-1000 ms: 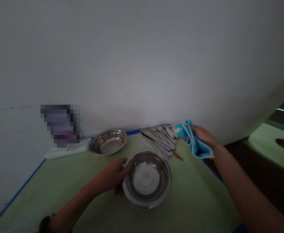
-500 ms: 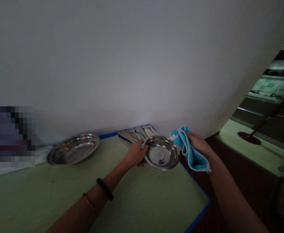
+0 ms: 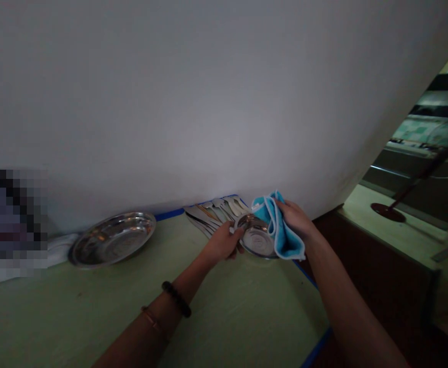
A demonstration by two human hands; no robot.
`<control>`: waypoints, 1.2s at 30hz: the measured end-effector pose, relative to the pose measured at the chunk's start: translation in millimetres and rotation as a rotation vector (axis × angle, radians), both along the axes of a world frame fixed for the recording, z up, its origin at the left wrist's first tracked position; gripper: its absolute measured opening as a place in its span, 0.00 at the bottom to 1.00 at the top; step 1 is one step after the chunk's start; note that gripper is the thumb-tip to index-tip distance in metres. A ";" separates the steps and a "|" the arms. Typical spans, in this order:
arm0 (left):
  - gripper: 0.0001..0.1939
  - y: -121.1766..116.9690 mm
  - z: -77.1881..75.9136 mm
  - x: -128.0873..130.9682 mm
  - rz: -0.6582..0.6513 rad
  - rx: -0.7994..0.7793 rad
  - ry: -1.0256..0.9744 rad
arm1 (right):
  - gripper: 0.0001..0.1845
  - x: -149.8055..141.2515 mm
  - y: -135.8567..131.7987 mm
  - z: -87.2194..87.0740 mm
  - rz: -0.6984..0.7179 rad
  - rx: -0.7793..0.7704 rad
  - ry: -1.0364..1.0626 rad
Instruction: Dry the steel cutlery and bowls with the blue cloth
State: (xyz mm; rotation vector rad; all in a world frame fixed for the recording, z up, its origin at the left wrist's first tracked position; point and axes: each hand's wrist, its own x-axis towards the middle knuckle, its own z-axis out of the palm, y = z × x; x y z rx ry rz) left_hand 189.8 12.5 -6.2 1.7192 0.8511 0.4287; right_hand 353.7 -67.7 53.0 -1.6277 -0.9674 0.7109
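My left hand (image 3: pixel 224 241) grips the near-left rim of a shiny steel bowl (image 3: pixel 258 243), thumb over the edge. My right hand (image 3: pixel 295 219) is closed on a bunched blue cloth (image 3: pixel 285 240) with pale edging. The cloth hangs over the bowl's right side and hides part of it; whether it touches the metal I cannot tell. Just behind the bowl, several pieces of cutlery (image 3: pixel 214 209), with knives, forks and spoons among them, lie side by side on the table.
A second, wider steel bowl (image 3: pixel 116 243) stands at the left on the green table (image 3: pixel 139 296), which has blue edging. Farther left are a white object (image 3: pixel 61 248) and a blurred-out panel (image 3: pixel 5 220). A wall (image 3: pixel 208 102) rises behind; at right is another green surface (image 3: pixel 365 204).
The view has turned right. My left hand has carried the bowl toward the table's right corner, beside the cutlery. My right hand has brought the cloth left, over the bowl.
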 end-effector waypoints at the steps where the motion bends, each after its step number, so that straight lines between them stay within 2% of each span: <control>1: 0.13 -0.9 0.0 4.4 0.001 -0.031 -0.025 | 0.20 -0.5 0.7 -0.7 0.001 -0.011 0.021; 4: 0.11 -5.0 -1.3 15.7 -0.004 -0.102 -0.099 | 0.18 -2.3 -0.9 -2.8 -0.044 -0.030 0.106; 8: 0.18 -10.4 -6.9 20.2 -0.011 -0.139 -0.134 | 0.17 -3.6 -4.6 -4.3 -0.055 -0.040 0.148; 13: 0.24 -14.5 -11.4 8.8 -0.025 -0.144 -0.113 | 0.18 -7.7 -0.7 -8.6 0.008 -0.008 0.153; 16: 0.23 -13.8 -8.8 -6.4 -0.001 -0.100 -0.099 | 0.18 -13.5 3.4 -8.6 0.018 -0.016 0.151; 20: 0.17 -6.7 -0.9 -44.3 0.067 -0.017 -0.061 | 0.20 -28.8 10.8 -8.0 0.046 -0.021 0.139; 22: 0.16 -3.2 1.0 -71.8 0.050 -0.003 0.005 | 0.20 -42.2 17.2 -10.4 0.097 -0.014 0.142; 25: 0.16 -2.7 -2.3 -118.3 0.071 -0.110 0.089 | 0.20 -69.5 32.4 -17.5 0.204 0.001 0.148; 27: 0.13 -5.0 -6.9 -148.3 0.184 -0.204 0.038 | 0.21 -90.1 46.9 -22.4 0.266 0.011 0.140; 30: 0.15 -6.8 -10.2 -185.0 0.404 -0.366 -0.143 | 0.21 -119.7 72.8 -26.0 0.334 0.037 0.144; 33: 0.17 -1.8 -6.7 -209.0 0.604 -0.523 -0.284 | 0.21 -143.9 96.6 -23.4 0.387 0.072 0.213; 36: 0.23 8.6 -2.1 -224.2 0.725 -0.618 -0.296 | 0.20 -159.5 112.4 -18.4 0.426 0.106 0.239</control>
